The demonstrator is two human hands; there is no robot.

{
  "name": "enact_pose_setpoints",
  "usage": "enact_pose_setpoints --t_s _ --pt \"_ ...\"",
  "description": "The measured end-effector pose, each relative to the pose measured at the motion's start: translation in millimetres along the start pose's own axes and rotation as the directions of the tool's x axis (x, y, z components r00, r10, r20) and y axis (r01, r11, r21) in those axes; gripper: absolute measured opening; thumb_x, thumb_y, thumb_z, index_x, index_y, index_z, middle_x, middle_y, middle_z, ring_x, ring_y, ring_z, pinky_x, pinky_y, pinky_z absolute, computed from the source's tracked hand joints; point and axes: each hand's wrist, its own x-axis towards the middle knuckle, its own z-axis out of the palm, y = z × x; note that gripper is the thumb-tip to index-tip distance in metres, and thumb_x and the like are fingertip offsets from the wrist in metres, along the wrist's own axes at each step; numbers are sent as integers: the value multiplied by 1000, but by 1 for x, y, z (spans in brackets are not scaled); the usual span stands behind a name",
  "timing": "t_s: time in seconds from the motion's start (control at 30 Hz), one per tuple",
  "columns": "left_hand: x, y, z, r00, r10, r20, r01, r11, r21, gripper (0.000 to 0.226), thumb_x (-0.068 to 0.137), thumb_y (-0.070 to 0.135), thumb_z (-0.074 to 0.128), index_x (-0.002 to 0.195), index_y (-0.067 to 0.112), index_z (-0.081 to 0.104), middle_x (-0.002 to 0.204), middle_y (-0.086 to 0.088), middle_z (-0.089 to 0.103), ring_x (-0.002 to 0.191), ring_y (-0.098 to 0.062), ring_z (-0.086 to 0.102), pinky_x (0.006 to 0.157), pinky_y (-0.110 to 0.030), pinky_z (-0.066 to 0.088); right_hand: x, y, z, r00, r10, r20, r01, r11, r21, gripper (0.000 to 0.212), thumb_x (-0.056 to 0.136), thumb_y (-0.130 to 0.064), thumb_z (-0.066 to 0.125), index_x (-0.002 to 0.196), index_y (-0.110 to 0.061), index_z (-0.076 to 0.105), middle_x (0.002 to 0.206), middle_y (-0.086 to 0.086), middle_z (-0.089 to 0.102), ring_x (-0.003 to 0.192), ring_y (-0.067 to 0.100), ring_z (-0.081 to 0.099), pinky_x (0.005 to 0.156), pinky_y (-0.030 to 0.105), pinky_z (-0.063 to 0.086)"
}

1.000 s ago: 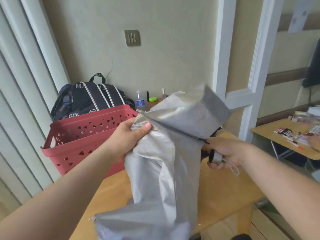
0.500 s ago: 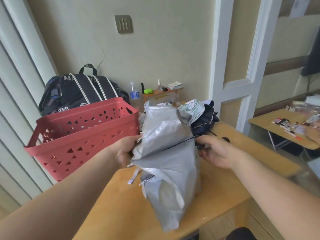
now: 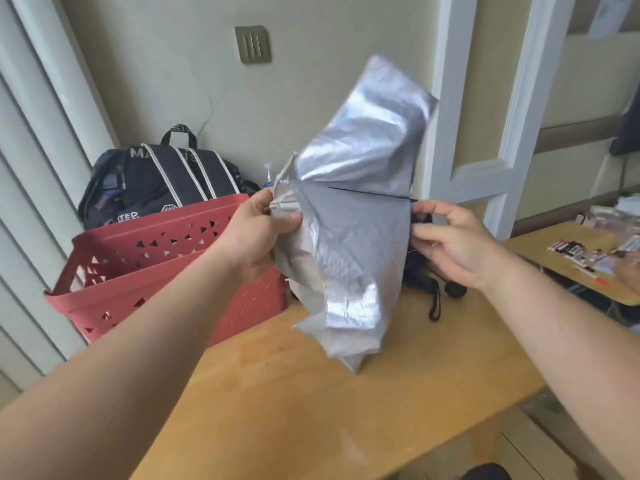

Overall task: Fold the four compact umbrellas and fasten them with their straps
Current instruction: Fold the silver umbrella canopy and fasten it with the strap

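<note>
A silver compact umbrella (image 3: 349, 230) hangs in the air above the wooden table (image 3: 311, 403), its loose canopy billowing upward and drooping down. My left hand (image 3: 256, 233) pinches the bunched fabric at its left end. My right hand (image 3: 446, 237) pinches the dark end of a thin rib at the canopy's right edge. Behind the silver fabric, a dark umbrella (image 3: 429, 282) with a wrist loop lies on the table, mostly hidden. Other umbrellas cannot be seen from here.
A red perforated basket (image 3: 149, 265) stands on the table's left side. A black backpack (image 3: 159, 181) leans against the wall behind it. A second table (image 3: 571, 261) with small items sits at the right. A white door frame (image 3: 485, 133) rises behind.
Both hands have lifted the silver umbrella higher and stretched it apart. One canopy panel has flipped upward. The dark umbrellas behind are now mostly covered.
</note>
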Motion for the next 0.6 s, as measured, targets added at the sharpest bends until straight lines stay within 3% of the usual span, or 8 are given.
enact_pose_setpoints --t_s 0.13,0.23,0.33,0.4,0.43,0.47,0.53,0.6 --pt "-5 -46 4 989 -144 -20 145 969 200 30 101 10 62 131 15 58 120 -16 72 102 -31 73 91 -49 61 -4 62 -12 959 249 -138 -261 962 -81 34 94 18 52 125 7 63 102 20 72 82 24 73 66 29 61" --pt "-26 -86 3 992 -122 33 100 918 385 31 102 16 59 130 30 55 117 -1 67 88 -15 66 74 -22 57 -17 119 -25 892 366 -264 -428 872 -237 25 95 11 61 116 -2 66 113 25 71 84 28 71 73 38 63" --pt "-63 -107 -6 996 81 -36 -47 828 558 23 107 33 55 128 39 58 115 23 64 105 -2 64 86 -22 51 -26 144 -33 943 211 -258 -326 748 -578 18 94 -9 73 106 -20 68 116 10 71 102 28 70 94 46 59" --pt "-89 -116 -14 974 224 3 -187 803 566 16 107 43 50 119 40 61 116 21 65 113 -2 60 95 -27 48 -30 145 -35 987 66 -143 -158 421 -893 13 95 -29 71 108 -32 69 118 -3 64 112 25 60 99 39 50" --pt "-101 -120 -18 965 256 49 -241 803 546 17 106 47 49 116 39 61 115 17 65 111 -7 61 94 -30 49 -32 144 -35 996 9 -87 -86 229 -970 17 95 -38 69 112 -35 69 120 -4 59 115 26 53 100 38 45" --pt "-110 -127 -24 961 263 90 -270 810 521 20 102 50 49 114 37 59 112 14 64 107 -13 61 93 -34 50 -33 146 -39 996 -50 -71 -63 131 -989 21 94 -43 69 114 -35 68 121 -3 55 118 29 49 102 38 41" --pt "-125 -140 -37 947 246 207 -320 781 537 32 93 57 59 116 36 54 113 13 61 108 -17 60 95 -38 49 -40 145 -42 980 -153 -127 -102 166 -981 31 90 -48 74 114 -30 67 120 1 51 119 33 46 106 39 38" --pt "-137 -151 -47 921 207 331 -380 672 636 66 80 73 71 129 39 45 131 18 52 123 -11 52 105 -32 42 -48 142 -48 966 -191 -173 -118 270 -956 37 87 -43 79 116 -25 66 118 3 49 119 34 46 106 39 35"
